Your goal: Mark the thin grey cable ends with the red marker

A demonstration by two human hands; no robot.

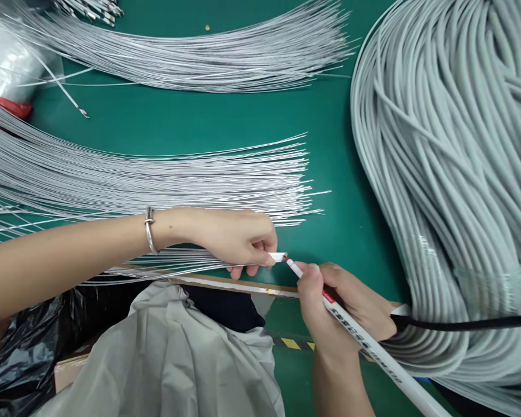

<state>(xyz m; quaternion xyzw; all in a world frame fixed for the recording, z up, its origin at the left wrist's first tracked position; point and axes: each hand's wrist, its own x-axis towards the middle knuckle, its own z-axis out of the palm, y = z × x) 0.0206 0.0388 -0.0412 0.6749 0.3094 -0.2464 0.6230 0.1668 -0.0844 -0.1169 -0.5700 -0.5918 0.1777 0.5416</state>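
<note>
My left hand is closed, pinching a small flat group of thin silvery wires between thumb and fingers, just behind their ends. Their lengths trail away to the left beneath my wrist. In my right hand is a white marker pen with black lettering, gripped like a writing pen. Its red tip meets the wire ends, or lies very close to them. Right behind my left hand, a wide bundle of similar wires lies on the green table, tips pointing right.
Farther back lies another wire bundle. Thick grey cable coils fill the right side. A clear plastic bag with a red edge stands at the left. The table's front edge runs just below my hands; grey cloth covers my lap.
</note>
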